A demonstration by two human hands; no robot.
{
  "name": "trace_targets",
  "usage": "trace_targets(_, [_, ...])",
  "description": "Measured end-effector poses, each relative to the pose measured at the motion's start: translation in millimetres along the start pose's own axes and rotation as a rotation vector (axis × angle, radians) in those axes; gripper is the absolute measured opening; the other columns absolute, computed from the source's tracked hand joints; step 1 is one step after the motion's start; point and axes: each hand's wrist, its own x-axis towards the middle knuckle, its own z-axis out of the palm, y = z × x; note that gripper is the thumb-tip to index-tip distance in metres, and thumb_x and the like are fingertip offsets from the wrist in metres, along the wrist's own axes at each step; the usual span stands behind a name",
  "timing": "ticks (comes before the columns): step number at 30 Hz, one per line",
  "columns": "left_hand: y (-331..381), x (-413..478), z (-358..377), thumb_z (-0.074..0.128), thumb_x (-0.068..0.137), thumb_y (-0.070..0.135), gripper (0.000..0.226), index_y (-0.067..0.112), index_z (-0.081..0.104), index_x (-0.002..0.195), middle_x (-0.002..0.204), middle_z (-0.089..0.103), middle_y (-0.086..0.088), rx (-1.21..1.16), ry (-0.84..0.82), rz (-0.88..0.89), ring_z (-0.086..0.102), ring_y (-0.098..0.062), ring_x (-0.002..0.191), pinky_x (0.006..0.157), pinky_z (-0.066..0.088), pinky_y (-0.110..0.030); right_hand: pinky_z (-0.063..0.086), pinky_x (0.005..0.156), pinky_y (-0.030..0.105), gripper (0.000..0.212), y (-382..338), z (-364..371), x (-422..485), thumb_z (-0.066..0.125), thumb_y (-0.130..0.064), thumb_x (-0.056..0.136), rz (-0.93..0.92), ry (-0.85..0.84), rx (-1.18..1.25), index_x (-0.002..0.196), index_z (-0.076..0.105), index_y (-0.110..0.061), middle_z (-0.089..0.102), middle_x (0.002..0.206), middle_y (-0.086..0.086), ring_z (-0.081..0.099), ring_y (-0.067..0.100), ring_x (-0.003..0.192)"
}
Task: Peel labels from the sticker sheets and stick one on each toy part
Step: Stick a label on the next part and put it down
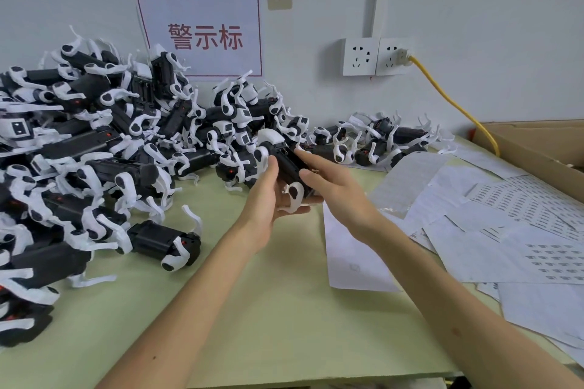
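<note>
My left hand (268,199) cradles one toy robot dog (289,164) just above the worktop (252,309), with the thumb up its side and the other fingers curled beneath its black body. My right hand (335,186) lies flat and holds nothing I can see. Its fingers (308,158) are straight, and the index tip touches the top of the body. I take this for the sticking step, rubbing a label down, though the label itself is too small to make out. Next I should lay this dog aside from the unlabelled pile (94,142). Then I reach right to the sticker sheets (512,211), where lifting one small label's edge calls for a careful pinch.
</note>
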Motion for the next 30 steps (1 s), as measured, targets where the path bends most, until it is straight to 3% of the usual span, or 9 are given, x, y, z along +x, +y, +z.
trace_targets(4, [0.6, 1.4, 0.5, 0.021, 0.111, 0.049, 0.055, 0.020, 0.064, 0.129, 0.112, 0.078, -0.008, -0.021, 0.077, 0.004, 0.077, -0.031, 0.091, 0.080, 0.060, -0.036, 0.052, 0.076, 0.014, 0.024, -0.7, -3.2, 0.2, 0.061, -0.011, 0.100, -0.097, 0.101, -0.150, 0.120, 0.072, -0.017, 0.069, 0.117, 0.001, 0.065, -0.001, 0.102])
trace_targets(7, [2.0, 3.7, -3.8, 0.026, 0.112, 0.046, 0.051, 0.015, 0.064, 0.124, 0.104, 0.079, -0.009, -0.021, 0.126, 0.047, 0.077, -0.030, 0.083, 0.067, 0.058, -0.029, 0.046, 0.079, 0.010, 0.016, -0.2, -13.6, 4.3, 0.061, -0.012, 0.098, -0.143, 0.195, -0.268, 0.102, 0.075, -0.019, 0.071, 0.108, -0.007, 0.064, 0.000, 0.097])
trace_targets(10, [4.3, 5.8, -9.1, 0.033, 0.111, 0.043, 0.043, 0.012, 0.062, 0.120, 0.099, 0.078, -0.008, -0.034, 0.143, 0.071, 0.077, -0.029, 0.078, 0.065, 0.056, -0.029, 0.045, 0.079, 0.017, 0.024, 3.0, -31.2, 10.4, 0.062, -0.013, 0.096, -0.061, 0.245, -0.379, 0.117, 0.068, -0.022, 0.068, 0.110, -0.010, 0.063, 0.008, 0.101])
trace_targets(15, [2.4, 6.5, -12.0, 0.043, 0.109, 0.040, 0.040, 0.006, 0.059, 0.123, 0.102, 0.078, -0.011, -0.040, 0.080, 0.052, 0.077, -0.032, 0.084, 0.075, 0.058, -0.035, 0.031, 0.110, 0.042, 0.073, 23.4, -57.1, 16.6, 0.069, -0.041, 0.092, 0.357, -0.040, -1.089, 0.153, 0.033, -0.025, 0.048, 0.148, 0.003, 0.043, 0.027, 0.137])
trace_targets(18, [1.4, 5.0, -10.0, 0.049, 0.107, 0.037, 0.036, 0.006, 0.059, 0.123, 0.103, 0.079, -0.010, -0.035, 0.035, 0.038, 0.077, -0.034, 0.089, 0.072, 0.060, -0.030, 0.030, 0.105, 0.040, 0.068, 32.3, -59.8, 18.3, 0.071, -0.047, 0.090, 0.431, -0.071, -1.204, 0.147, 0.043, -0.023, 0.050, 0.142, 0.005, 0.043, 0.028, 0.136])
trace_targets(21, [1.8, 3.7, -9.6, 0.056, 0.103, 0.035, 0.034, 0.007, 0.060, 0.121, 0.103, 0.079, -0.010, -0.067, 0.014, 0.024, 0.078, -0.033, 0.089, 0.065, 0.059, -0.026, 0.039, 0.080, 0.030, 0.028, 31.2, -60.4, 19.0, 0.069, -0.024, 0.084, 0.332, 0.102, -1.108, 0.113, 0.070, -0.026, 0.064, 0.105, -0.002, 0.060, 0.025, 0.110])
trace_targets(24, [4.3, 3.3, -11.4, 0.067, 0.087, 0.040, 0.044, 0.008, 0.061, 0.117, 0.105, 0.077, -0.013, -0.136, 0.001, 0.013, 0.077, -0.033, 0.083, 0.064, 0.060, -0.028, 0.038, 0.054, 0.024, 0.012, 18.3, -58.8, 15.8, 0.063, -0.020, 0.082, 0.092, 0.567, -0.825, 0.083, 0.068, -0.030, 0.063, 0.074, -0.011, 0.061, 0.017, 0.073])
trace_targets(27, [6.7, 4.2, -14.3, 0.073, 0.079, 0.042, 0.045, 0.011, 0.069, 0.111, 0.103, 0.074, -0.013, -0.188, 0.022, 0.011, 0.076, -0.029, 0.076, 0.069, 0.063, -0.033, 0.037, 0.059, 0.011, 0.015, -0.6, -58.0, 10.6, 0.065, -0.026, 0.088, -0.373, 0.972, -0.564, 0.083, 0.055, -0.036, 0.062, 0.080, -0.013, 0.057, 0.003, 0.071])
trace_targets(30, [6.1, 5.2, -15.6, 0.073, 0.083, 0.046, 0.021, 0.027, 0.079, 0.076, 0.082, 0.074, -0.001, -0.213, 0.023, -0.035, 0.071, -0.016, 0.072, 0.067, 0.057, -0.030, 0.045, 0.064, 0.015, 0.023, -4.5, -44.4, 6.6, 0.067, -0.012, 0.088, -0.639, 0.931, -0.429, 0.088, 0.054, -0.030, 0.059, 0.087, -0.010, 0.059, 0.000, 0.079])
